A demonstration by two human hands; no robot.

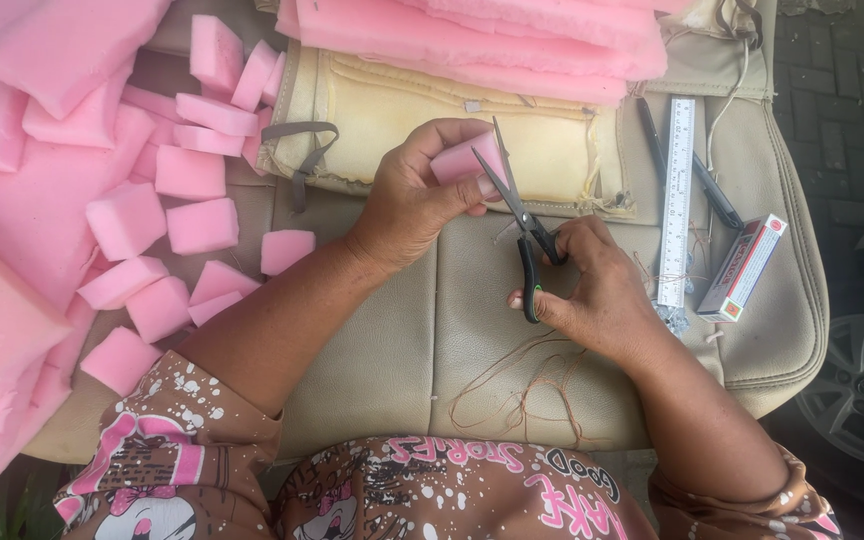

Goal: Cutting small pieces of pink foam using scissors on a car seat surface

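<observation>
My left hand (417, 195) pinches a small pink foam piece (464, 160) above a beige leather seat cover (392, 340). My right hand (592, 290) has its fingers through the black handles of a pair of scissors (517, 215). The open blades point up and to the left and meet the foam piece's right edge. Both hands hover over the middle of the seat cover, close together.
Several cut pink foam blocks (192, 200) lie scattered at left beside big foam sheets (12, 200). More foam (482, 40) is stacked on top. A metal ruler (676, 200), a pen (717, 195) and a small red-and-white box (742, 268) lie at right. Loose brown thread (527, 385) sits below. A car wheel (862, 390) shows at right.
</observation>
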